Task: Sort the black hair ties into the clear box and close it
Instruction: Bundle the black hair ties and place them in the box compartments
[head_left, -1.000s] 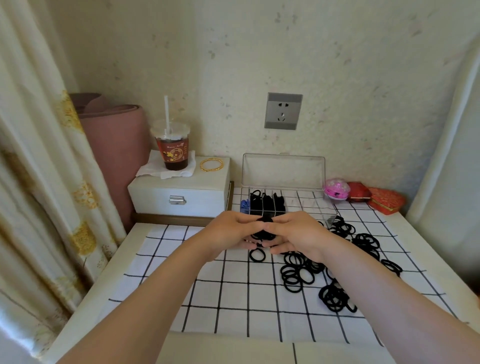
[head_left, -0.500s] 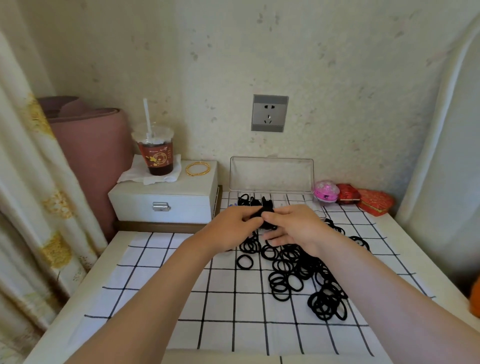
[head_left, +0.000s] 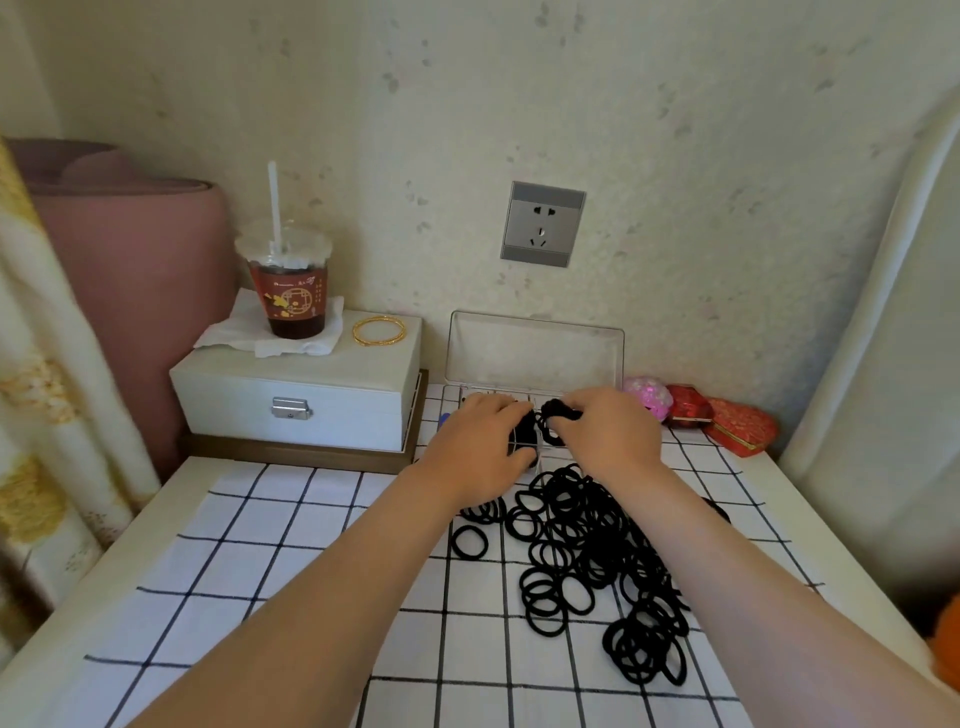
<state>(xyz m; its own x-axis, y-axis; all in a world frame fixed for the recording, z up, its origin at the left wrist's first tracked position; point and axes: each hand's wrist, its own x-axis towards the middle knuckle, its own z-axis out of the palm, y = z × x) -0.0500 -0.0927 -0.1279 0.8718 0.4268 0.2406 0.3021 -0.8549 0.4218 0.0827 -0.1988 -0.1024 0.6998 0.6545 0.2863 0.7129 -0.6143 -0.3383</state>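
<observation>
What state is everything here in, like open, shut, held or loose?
Clear plastic box: lid open, upright.
Bundle of black hair ties: gripped by left hand and right hand over the box.
Loose black hair ties: piled on checked cloth.
White drawer case: shut.
Plastic drink cup: lidded.

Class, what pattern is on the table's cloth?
The cloth is white with black grid lines; head view.

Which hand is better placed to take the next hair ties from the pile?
Probably the right hand: the loose pile lies along its forearm, while the left hand sits further left.
</observation>
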